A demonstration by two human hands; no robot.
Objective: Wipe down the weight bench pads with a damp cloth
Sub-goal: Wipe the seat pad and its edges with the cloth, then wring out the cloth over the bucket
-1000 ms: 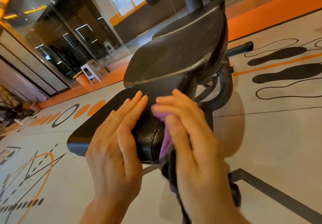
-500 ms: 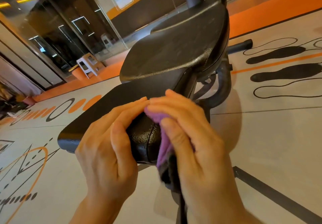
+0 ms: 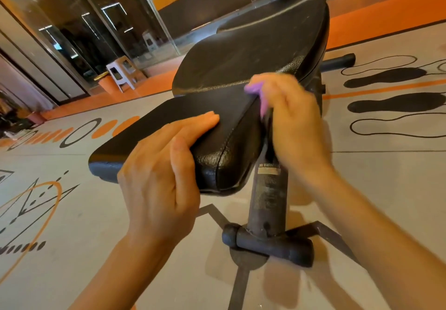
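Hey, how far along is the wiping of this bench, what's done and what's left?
Done: nothing shows clearly as finished; no wet sheen marks wiped areas. In hand: the right hand presses the purple cloth on the right edge of the seat pad, near the gap between the pads, while the left hand steadies that pad. Left: likely the back pad, which has pale specks.

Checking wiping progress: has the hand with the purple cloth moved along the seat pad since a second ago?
Yes. The right hand carried the purple cloth away from the seat pad's near end, toward the back pad.
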